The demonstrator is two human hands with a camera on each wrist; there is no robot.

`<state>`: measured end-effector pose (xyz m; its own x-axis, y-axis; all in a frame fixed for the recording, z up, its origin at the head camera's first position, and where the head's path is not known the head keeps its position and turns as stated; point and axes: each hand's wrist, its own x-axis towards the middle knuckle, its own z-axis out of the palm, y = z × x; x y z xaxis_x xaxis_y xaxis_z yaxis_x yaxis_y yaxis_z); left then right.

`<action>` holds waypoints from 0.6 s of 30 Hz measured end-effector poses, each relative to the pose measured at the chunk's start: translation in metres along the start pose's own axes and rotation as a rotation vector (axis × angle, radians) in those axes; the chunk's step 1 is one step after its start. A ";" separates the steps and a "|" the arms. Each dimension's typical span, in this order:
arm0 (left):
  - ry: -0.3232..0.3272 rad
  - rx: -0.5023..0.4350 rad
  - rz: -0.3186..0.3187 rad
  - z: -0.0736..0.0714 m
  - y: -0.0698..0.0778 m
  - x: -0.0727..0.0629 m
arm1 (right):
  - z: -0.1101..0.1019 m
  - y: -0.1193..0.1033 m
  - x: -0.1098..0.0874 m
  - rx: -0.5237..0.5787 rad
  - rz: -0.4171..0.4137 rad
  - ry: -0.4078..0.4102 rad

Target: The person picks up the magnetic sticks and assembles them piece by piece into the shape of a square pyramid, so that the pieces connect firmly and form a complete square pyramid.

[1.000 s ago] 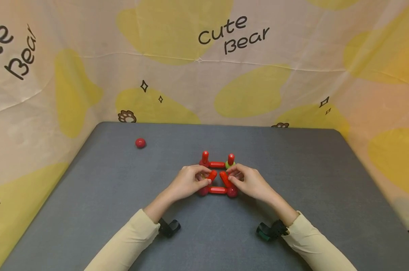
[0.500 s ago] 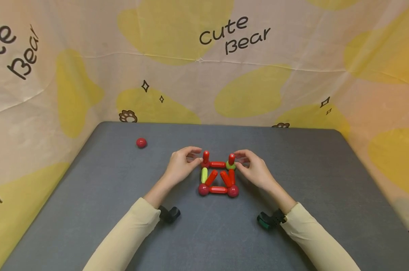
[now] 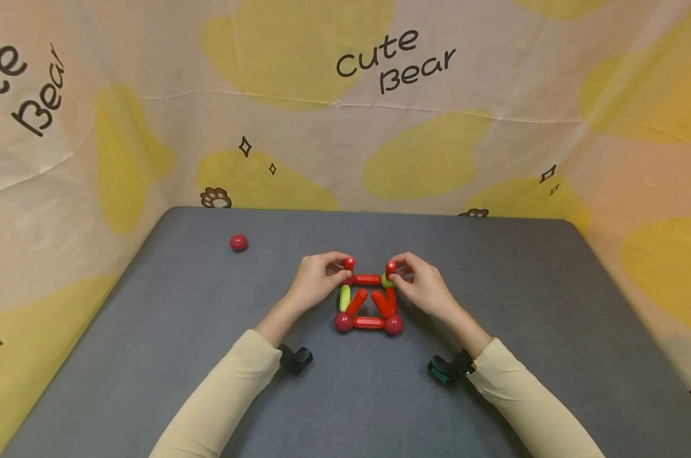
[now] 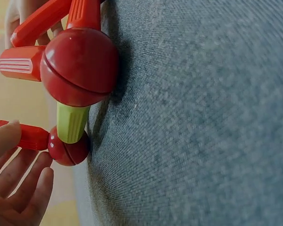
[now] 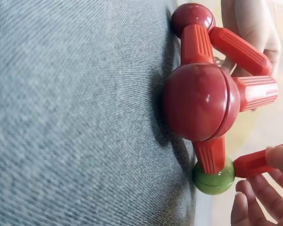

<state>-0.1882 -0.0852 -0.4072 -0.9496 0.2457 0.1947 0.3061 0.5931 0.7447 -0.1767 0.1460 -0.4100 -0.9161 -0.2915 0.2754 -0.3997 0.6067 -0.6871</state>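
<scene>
A square frame of ball joints and short rods lies on the grey tabletop point(image 3: 345, 394). At its back left corner, my left hand point(image 3: 315, 281) pinches an upright red rod point(image 4: 34, 137) set on a red ball point(image 4: 68, 148). My right hand point(image 3: 422, 285) pinches the matching red rod point(image 5: 252, 164) on the green ball point(image 5: 214, 179) at the back right. Two red balls, the front left ball point(image 3: 343, 322) and the front right ball point(image 3: 393, 324), carry a left red rod point(image 3: 356, 301) and a right red rod point(image 3: 381, 303) rising from them. A yellow-green rod point(image 3: 345, 298) forms the left side.
One loose red ball point(image 3: 239, 242) lies toward the back left of the table. A patterned cloth point(image 3: 425, 152) hangs behind the table and along its sides. Black camera straps point(image 3: 295, 360) sit at both wrists.
Both hands have left the front rods, moved back along the frame and taken hold of the two upright rods at the back corners. The loose ball stays where it was.
</scene>
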 end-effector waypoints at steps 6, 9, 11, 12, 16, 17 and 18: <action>-0.035 0.076 0.080 0.001 0.006 -0.001 | 0.003 0.001 0.000 -0.017 -0.050 -0.014; -0.043 0.126 0.125 0.003 0.008 -0.002 | 0.003 -0.001 -0.001 -0.032 -0.094 -0.023; -0.044 0.156 0.156 0.003 0.009 -0.003 | 0.004 -0.002 -0.001 -0.048 -0.123 -0.033; -0.044 0.169 0.168 0.003 0.010 -0.004 | 0.004 -0.002 -0.002 -0.058 -0.136 -0.036; -0.052 0.204 0.211 0.003 0.011 -0.005 | 0.005 -0.002 -0.002 -0.089 -0.159 -0.041; -0.055 0.209 0.218 0.003 0.011 -0.005 | 0.005 -0.002 -0.002 -0.094 -0.164 -0.044; -0.059 0.213 0.223 0.003 0.010 -0.004 | 0.005 -0.002 -0.003 -0.101 -0.170 -0.048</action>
<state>-0.1806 -0.0777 -0.4025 -0.8537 0.4280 0.2966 0.5197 0.6652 0.5361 -0.1732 0.1418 -0.4124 -0.8333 -0.4296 0.3479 -0.5521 0.6159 -0.5620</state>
